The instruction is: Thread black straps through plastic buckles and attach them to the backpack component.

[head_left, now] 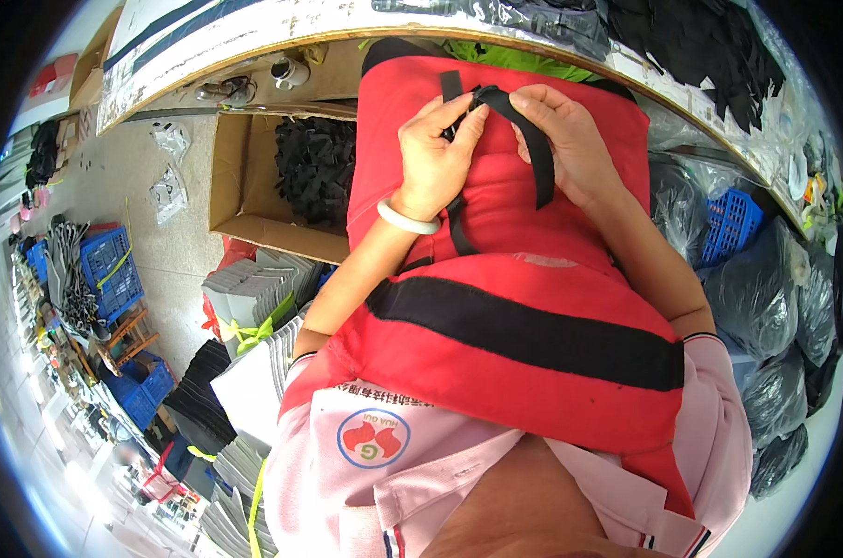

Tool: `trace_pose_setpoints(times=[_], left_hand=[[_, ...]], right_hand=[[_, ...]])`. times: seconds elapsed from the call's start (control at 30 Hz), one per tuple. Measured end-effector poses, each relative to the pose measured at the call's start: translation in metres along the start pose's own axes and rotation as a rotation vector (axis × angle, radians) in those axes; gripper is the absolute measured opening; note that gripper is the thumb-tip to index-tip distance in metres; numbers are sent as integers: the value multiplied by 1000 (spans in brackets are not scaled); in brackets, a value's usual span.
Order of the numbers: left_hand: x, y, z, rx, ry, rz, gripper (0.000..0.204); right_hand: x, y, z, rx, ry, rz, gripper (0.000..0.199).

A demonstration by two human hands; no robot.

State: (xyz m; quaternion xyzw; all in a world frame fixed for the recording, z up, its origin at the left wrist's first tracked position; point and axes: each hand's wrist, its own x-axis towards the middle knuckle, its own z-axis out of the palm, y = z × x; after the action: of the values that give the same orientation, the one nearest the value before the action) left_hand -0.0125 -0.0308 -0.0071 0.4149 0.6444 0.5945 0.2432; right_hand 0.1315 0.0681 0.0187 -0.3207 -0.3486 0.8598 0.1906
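Observation:
Over my lap, on a red apron (496,232) with a black band, both hands are at work on a black strap (537,153). My left hand (436,153), with a pale bangle at its wrist, pinches the strap around a small dark bunched part, perhaps a knot or buckle, too small to make out. A short strap end sticks up past its fingers, and another length hangs below the hand. My right hand (570,139) grips the strap between thumb and fingers just to the right. From there the strap's free end curves down over the apron.
A cardboard box (240,177) of black pieces (317,167) stands on my left, with stacks of grey sheets (258,288) nearer me. A white-topped table (347,20) runs across the front, black strips (696,56) on it. Plastic bags (756,288) and a blue basket (730,226) crowd the right.

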Motion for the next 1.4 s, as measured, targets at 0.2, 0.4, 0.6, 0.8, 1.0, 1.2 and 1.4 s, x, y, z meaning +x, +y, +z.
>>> trace_pose_setpoints(times=[0.2, 0.4, 0.6, 0.8, 1.0, 1.2, 1.4], left_hand=[[0, -9, -3, 225, -150, 263, 16], [5, 4, -15, -828, -155, -710, 17], [9, 5, -7, -727, -91, -647, 18], [9, 5, -4, -607, -39, -498, 17], [0, 9, -2, -456, -44, -325, 16], [0, 13, -10, -370, -44, -211, 17], [-10, 23, -20, -246, -181, -13, 15]], right_hand=[[8, 7, -4, -56, 11, -23, 20], [7, -3, -4, -322, -56, -30, 21], [-4, -10, 10, -703, 6, -568, 12], [-8, -21, 8, -627, 23, -41, 15], [-8, -7, 9, -432, 65, 39, 19], [-6, -6, 19, -247, 48, -51, 20], [-5, -25, -1, -371, -156, 139, 24]])
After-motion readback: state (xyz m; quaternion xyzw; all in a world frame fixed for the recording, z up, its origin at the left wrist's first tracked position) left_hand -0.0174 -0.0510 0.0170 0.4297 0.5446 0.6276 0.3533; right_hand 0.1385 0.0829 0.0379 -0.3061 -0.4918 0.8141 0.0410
